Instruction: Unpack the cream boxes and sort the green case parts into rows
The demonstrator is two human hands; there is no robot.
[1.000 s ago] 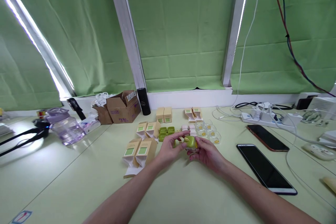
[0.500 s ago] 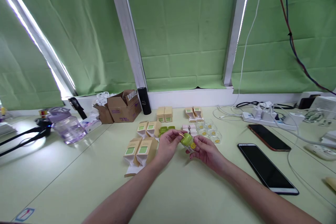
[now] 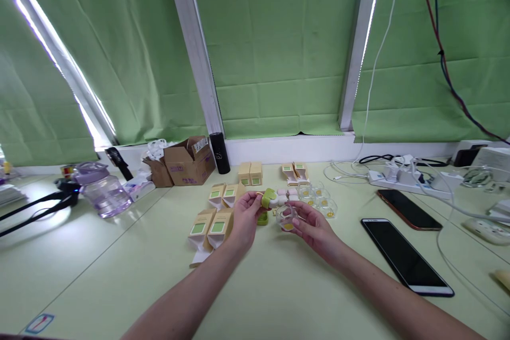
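Note:
My left hand (image 3: 247, 215) pinches a small green lid (image 3: 268, 198) with a loop, its whitish underside turned toward the right. In my right hand (image 3: 313, 223) is a small clear plastic cup (image 3: 285, 217) with a yellow sticker; its mouth faces the lid, and the two are apart. A green piece (image 3: 262, 218) lies on the table just behind my left fingers, partly hidden. Beyond my hands are several pale pink rolls (image 3: 287, 193) and, to their right, a group of clear cups (image 3: 319, 196) with yellow stickers.
Small kraft boxes (image 3: 220, 226) stand left of my hands, with closed ones (image 3: 250, 173) and open ones (image 3: 295, 173) farther back. To the right lie two phones (image 3: 404, 255) and a power strip (image 3: 414, 183) with cables. A purple-lidded jug (image 3: 101, 194) and a cardboard carton (image 3: 189, 162) stand left.
The green lid has come off the clear cup. My left hand has drawn it leftward and turned it, while the cup stays in my right hand, now tilted.

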